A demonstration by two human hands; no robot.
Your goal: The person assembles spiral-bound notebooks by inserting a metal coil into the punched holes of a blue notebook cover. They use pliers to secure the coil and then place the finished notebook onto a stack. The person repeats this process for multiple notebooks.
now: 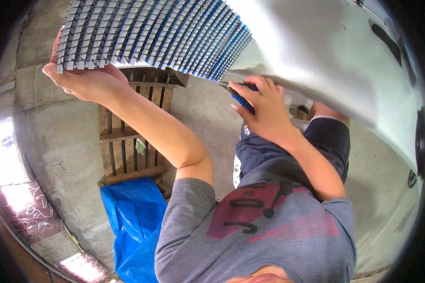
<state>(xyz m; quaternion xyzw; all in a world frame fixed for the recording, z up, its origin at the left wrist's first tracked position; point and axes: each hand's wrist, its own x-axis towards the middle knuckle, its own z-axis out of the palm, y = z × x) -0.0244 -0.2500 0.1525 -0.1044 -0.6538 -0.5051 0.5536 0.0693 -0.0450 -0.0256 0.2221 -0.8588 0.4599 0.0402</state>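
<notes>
A panel of close rows of small silver and blue blocks (146, 33) fills the top of the view, with thin dark ends sticking out along its rows. My left hand (92, 84) is under its lower left edge, palm up, with the fingers curling round the left side; some of them are hidden behind it. Near the panel's lower right corner, my right hand (267, 107) is closed round blue-handled pliers (244, 101). Their dark jaws point up and left at that corner; whether they touch it, I cannot tell.
A smooth pale metallic surface (311, 56) spans the upper right, just beyond my right hand. Below my left arm stands a slatted wooden rack (113, 137), with a crumpled blue tarp (132, 207) next to it. Concrete floor (198, 113) shows between.
</notes>
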